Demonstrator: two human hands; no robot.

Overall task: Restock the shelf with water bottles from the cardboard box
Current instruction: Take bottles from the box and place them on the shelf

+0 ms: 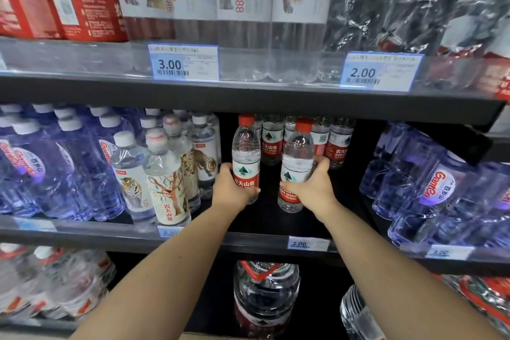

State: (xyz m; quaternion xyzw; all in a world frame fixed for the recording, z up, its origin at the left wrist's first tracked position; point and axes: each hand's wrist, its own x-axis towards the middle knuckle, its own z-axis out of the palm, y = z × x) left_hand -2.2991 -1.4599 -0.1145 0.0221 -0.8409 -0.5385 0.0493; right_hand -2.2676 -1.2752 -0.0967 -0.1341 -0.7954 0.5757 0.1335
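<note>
- The left hand (233, 185) has its grip curled round the lower half of a red-capped water bottle (246, 146), fingers wrapped over the red label; the bottle stands upright.
- The right hand (314, 188) grips a second red-capped water bottle (297, 152) the same way; this one leans slightly to the left.
- Both bottles sit in the dark gap of the middle shelf (265, 221), side by side and apart; I cannot tell whether their bases touch it.
- A row of matching bottles (273, 141) stands further back behind them.
- Tiger-label bottles (132, 176) are to the left, with blue-tinted bottles (427, 188) to the right.
- A 2.00 price tag (307, 243) is on the shelf edge below the right hand.
</note>
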